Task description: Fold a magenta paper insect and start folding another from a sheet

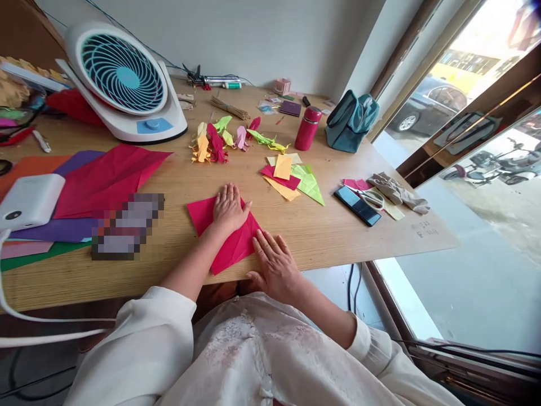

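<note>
A sheet of red paper [236, 247] with crease lines lies on the table close to its front edge. My left hand [229, 210] rests flat on the sheet's upper part, fingers stretched away from me. At the sheet's right corner, my right hand [276, 262] lies palm down with its fingers extended, the fingertips touching the paper's edge. Beyond the hands is a small pile of coloured paper pieces [282, 167] in yellow, red, orange and green. Several folded paper figures [217, 144] stand farther back.
A white fan [127, 82] stands at the back left, near large coloured sheets [105, 177] and a white power bank [31, 200]. Toward the right are a red bottle [308, 128], a teal bag [351, 121], a phone [357, 205], scissors [372, 197] and gloves [397, 192].
</note>
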Demonstrator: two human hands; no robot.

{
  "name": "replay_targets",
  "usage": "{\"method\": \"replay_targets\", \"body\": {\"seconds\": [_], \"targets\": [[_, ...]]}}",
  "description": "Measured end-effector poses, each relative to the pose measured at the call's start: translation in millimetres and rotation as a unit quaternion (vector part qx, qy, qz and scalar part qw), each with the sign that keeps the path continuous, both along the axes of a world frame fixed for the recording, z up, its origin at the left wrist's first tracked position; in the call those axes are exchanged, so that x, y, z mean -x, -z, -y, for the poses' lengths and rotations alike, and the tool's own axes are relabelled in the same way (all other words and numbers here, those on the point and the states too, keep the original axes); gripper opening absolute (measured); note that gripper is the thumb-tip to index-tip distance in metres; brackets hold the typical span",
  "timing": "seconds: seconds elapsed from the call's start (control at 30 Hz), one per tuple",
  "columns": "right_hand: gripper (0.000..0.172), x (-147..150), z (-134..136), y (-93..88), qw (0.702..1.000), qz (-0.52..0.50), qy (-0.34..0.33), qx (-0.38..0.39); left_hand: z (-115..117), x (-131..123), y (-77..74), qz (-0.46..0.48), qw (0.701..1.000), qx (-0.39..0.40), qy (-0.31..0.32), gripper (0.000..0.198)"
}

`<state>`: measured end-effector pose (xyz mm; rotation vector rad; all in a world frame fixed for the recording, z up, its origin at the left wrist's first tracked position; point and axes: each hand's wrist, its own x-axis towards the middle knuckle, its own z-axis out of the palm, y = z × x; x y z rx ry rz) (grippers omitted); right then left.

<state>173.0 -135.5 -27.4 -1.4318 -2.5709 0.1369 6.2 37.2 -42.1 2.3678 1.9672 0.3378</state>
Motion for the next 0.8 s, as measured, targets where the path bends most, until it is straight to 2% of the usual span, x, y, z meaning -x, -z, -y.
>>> {"method": "replay_targets", "body": {"seconds": [0.13,0.33,0.43,0.57,0.67,0.73,0.8], "targets": [[0.082,10,3,4.3,1.000,-0.011,0.007,-0.004,-7,7,0.7,-0.010,1.000,-0.002,0.024,0.073],[0.079,24,6,4.1,1.000,-0.020,0.014,0.000,-17,16,-1.1,0.001,0.996,-0.004,0.087,0.068],[0.075,23,7,4.5,1.000,-0.031,0.006,-0.002,-16,22,-3.6,0.007,0.997,-0.024,0.074,0.062],[0.066,19,13,4.9,0.998,-0.063,-0.027,-0.013,2,29,-4.3,0.011,0.998,-0.048,0.029,0.061],[0.050,13,15,-2.1,0.990,-0.132,-0.045,-0.019,21,28,-4.3,0.012,0.997,-0.060,0.052,0.059],[0.037,6,7,-11.2,0.981,-0.192,-0.036,-0.018,31,27,-4.7,0.016,0.996,-0.058,0.070,0.054],[0.030,-1,-13,-22.1,0.974,-0.224,-0.016,-0.023,36,25,-5.0,0.017,0.995,-0.054,0.080,0.051]]}}
